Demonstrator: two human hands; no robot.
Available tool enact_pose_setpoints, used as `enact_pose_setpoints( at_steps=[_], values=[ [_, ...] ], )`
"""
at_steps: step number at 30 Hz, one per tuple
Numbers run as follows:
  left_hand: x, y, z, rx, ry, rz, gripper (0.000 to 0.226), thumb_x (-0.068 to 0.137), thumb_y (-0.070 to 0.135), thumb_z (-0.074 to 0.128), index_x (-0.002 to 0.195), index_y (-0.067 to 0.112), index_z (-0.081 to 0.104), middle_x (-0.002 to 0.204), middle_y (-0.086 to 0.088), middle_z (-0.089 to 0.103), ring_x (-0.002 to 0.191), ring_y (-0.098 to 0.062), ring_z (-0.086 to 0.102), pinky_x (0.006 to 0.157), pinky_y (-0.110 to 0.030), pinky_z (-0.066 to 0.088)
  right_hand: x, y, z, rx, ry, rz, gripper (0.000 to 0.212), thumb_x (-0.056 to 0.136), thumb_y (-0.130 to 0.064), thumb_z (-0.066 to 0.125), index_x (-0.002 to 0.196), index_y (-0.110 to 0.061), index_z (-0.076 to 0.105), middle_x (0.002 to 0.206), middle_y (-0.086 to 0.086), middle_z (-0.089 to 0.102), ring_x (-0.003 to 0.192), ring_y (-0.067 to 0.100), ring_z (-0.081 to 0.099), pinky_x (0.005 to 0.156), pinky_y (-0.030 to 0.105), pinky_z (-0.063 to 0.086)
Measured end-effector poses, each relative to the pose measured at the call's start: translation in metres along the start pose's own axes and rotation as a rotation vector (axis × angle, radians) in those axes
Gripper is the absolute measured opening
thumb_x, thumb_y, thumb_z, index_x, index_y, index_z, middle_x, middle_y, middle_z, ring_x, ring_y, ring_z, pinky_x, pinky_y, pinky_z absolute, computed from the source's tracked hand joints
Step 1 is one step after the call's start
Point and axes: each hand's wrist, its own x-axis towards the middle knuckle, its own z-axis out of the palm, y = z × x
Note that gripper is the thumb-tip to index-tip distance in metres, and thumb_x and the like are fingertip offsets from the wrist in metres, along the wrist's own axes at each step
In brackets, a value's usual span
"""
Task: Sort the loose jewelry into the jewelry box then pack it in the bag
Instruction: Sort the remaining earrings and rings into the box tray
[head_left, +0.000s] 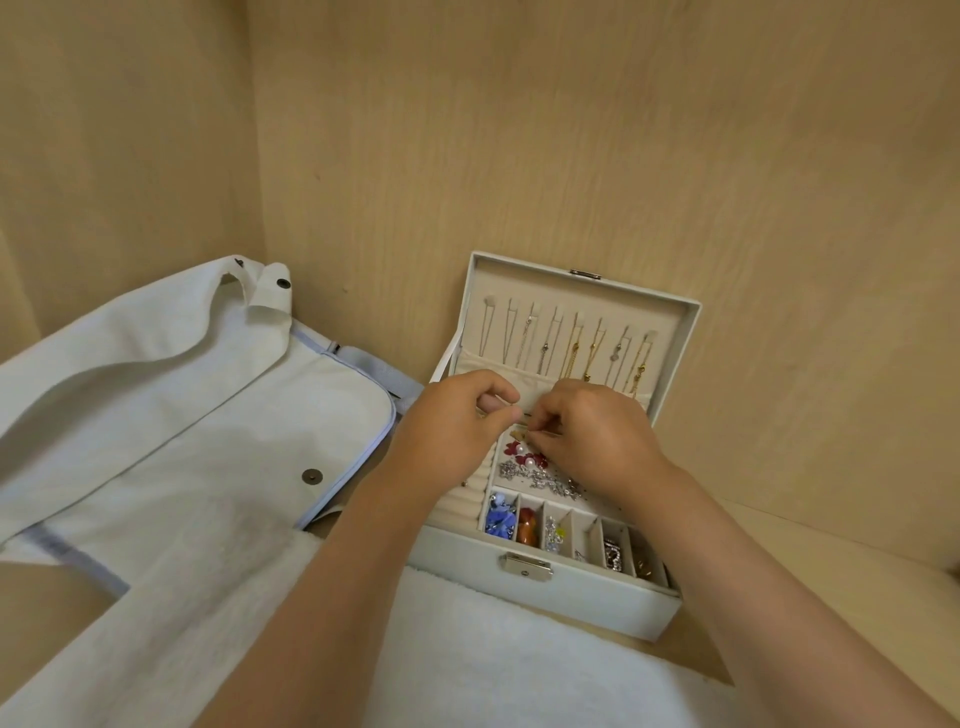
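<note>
Two grips, left hand (452, 431) and right hand (597, 436), pinch thin jewelry piece (525, 414) lying left-right over open jewelry box (545, 597).

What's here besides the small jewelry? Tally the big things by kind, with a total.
hands: 2, left and right
box: 1
bag: 1
towel: 1
Total: 5

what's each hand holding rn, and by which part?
The left hand and right hand both pinch one small thin jewelry piece between their fingertips, over the open jewelry box. It is too small to tell which part.
</note>
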Motion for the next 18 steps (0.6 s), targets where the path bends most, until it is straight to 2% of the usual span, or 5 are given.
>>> enact_pose_setpoints(
  at_steps=[7,12,15,18],
  values=[
    [0.001,0.001,0.001,-0.004,0.006,-0.003,0.013,0.089,0.032,0.07,0.102,0.029,0.07,0.083,0.015,0.065,0.074,0.002,0.056,0.083,-0.035,0.054,0.001,-0.001,-0.002,0.027,-0.072,-0.009,0.008,0.087,-0.038,0.068,0.088,-0.032,0.073,0.088,-0.014,0.062,0.082,0.009,0.058,0.066,0.028,0.048],
    [0.002,0.001,0.003,-0.035,0.017,-0.004,0.007,0.088,0.031,0.072,0.094,0.029,0.069,0.081,0.014,0.065,0.072,0.002,0.056,0.081,-0.035,0.055,0.002,0.002,-0.009,0.074,-0.175,-0.005,0.017,0.091,-0.042,0.063,0.09,-0.029,0.074,0.092,-0.013,0.062,0.086,0.011,0.059,0.075,0.033,0.051],
    [0.001,0.003,0.004,-0.078,0.015,0.025,0.002,0.087,0.029,0.073,0.089,0.029,0.072,0.079,0.014,0.066,0.071,0.006,0.056,0.079,-0.03,0.052,0.002,0.006,-0.01,0.225,-0.166,0.04,0.01,0.092,-0.037,0.064,0.085,-0.033,0.07,0.089,-0.016,0.06,0.083,0.004,0.057,0.076,0.032,0.05],
    [0.001,0.007,0.005,-0.155,0.005,0.031,0.006,0.085,0.027,0.075,0.09,0.028,0.073,0.08,0.014,0.069,0.074,0.005,0.06,0.079,-0.026,0.052,0.0,0.01,-0.016,0.49,-0.084,0.1,0.007,0.091,-0.025,0.069,0.093,-0.03,0.073,0.09,-0.015,0.067,0.071,-0.006,0.058,0.067,0.019,0.044]
  ],
)
